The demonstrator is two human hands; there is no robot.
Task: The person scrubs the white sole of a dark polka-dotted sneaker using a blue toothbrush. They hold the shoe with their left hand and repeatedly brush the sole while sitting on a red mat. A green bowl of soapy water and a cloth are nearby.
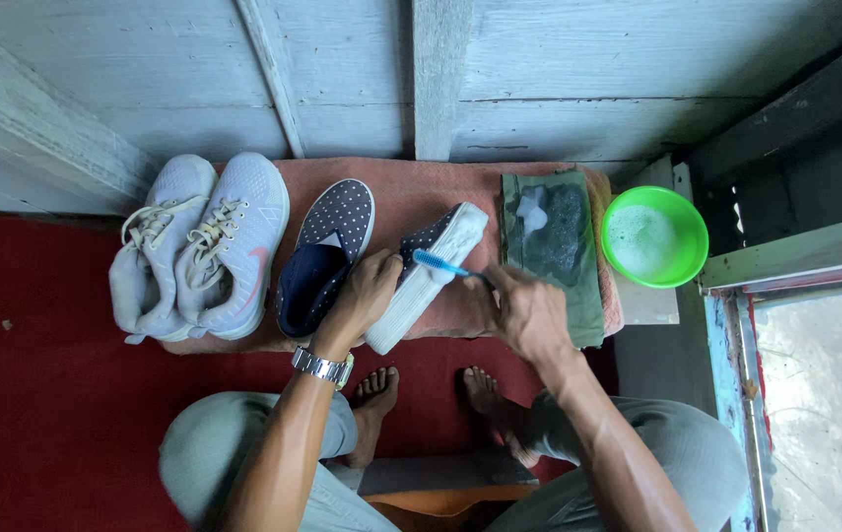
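My left hand (363, 295) grips a navy polka-dot slip-on shoe (431, 271) tipped on its side, its white sole facing up. My right hand (524, 310) holds a blue toothbrush (443, 264), with the bristles resting on the shoe's white sole edge. The matching polka-dot shoe (327, 254) lies flat just left of my left hand. All of it sits on a salmon-coloured towel (421, 192) spread on the floor. A metal watch is on my left wrist.
A pair of light grey lace-up sneakers (199, 246) stands at the towel's left end. A wet green cloth (551, 241) with foam lies to the right, beside a green bowl (654, 236) of soapy water. Red carpet (36, 394) covers the floor; pale wooden wall behind.
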